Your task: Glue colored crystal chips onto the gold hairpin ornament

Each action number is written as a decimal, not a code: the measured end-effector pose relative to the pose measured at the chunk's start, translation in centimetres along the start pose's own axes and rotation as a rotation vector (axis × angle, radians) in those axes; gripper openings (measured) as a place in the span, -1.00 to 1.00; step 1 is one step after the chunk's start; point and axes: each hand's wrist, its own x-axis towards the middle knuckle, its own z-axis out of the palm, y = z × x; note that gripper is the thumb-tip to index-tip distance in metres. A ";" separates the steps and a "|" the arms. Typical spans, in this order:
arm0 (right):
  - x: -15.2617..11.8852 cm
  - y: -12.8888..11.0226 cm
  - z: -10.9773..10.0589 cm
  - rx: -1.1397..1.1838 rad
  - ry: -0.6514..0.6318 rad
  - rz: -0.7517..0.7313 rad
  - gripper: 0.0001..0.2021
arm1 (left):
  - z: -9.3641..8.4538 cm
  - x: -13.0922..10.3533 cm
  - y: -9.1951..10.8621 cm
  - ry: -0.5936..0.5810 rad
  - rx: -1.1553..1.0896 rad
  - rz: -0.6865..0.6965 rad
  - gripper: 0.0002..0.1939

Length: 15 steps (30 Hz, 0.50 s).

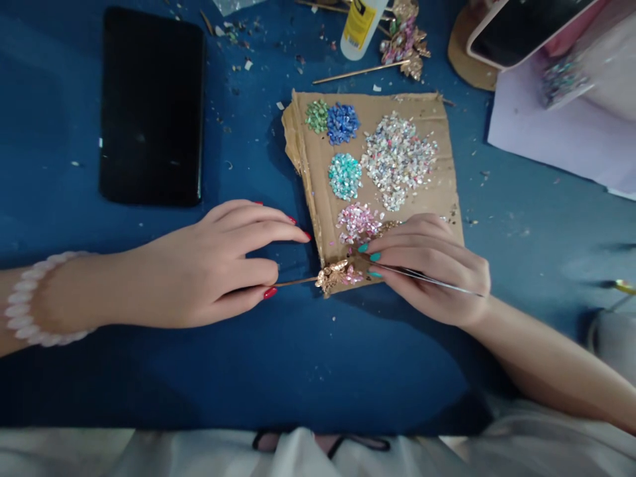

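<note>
My left hand (226, 265) pinches the thin stem of a gold hairpin (330, 277) between thumb and finger, palm down on the blue table. The pin's gold leafy end, with pink chips on it, rests at the cardboard's lower left corner. My right hand (427, 268) is closed around thin metal tweezers (430, 279), their tips near the ornament and partly hidden by the fingers. On the cardboard (432, 232) lie piles of pink chips (358, 222), turquoise chips (344, 176), blue chips (342, 124), green chips (317, 116) and a larger whitish pile (400, 159).
A black tray-like object (152, 106) lies at the upper left. Behind the cardboard are a glue bottle (360, 26) and another gold hairpin (405, 50). A phone (521, 30), a lilac sheet (551, 139) and plastic bags (609, 59) occupy the upper right. Loose chips dot the table.
</note>
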 end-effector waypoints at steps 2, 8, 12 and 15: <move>0.0 0.0 0.0 0.000 0.000 0.002 -0.88 | 0.0 0.0 0.0 0.003 -0.004 -0.008 -0.83; 0.0 0.0 0.0 -0.008 0.006 -0.028 -0.87 | 0.1 -0.1 0.1 -0.002 -0.010 -0.021 -0.84; 0.0 0.0 0.0 -0.023 0.006 -0.038 -0.85 | 0.0 -0.1 -0.3 -0.019 -0.012 -0.001 -0.86; 0.1 0.1 0.0 -0.029 0.003 -0.048 -0.85 | -0.1 -0.2 -0.6 -0.044 0.004 0.026 -0.88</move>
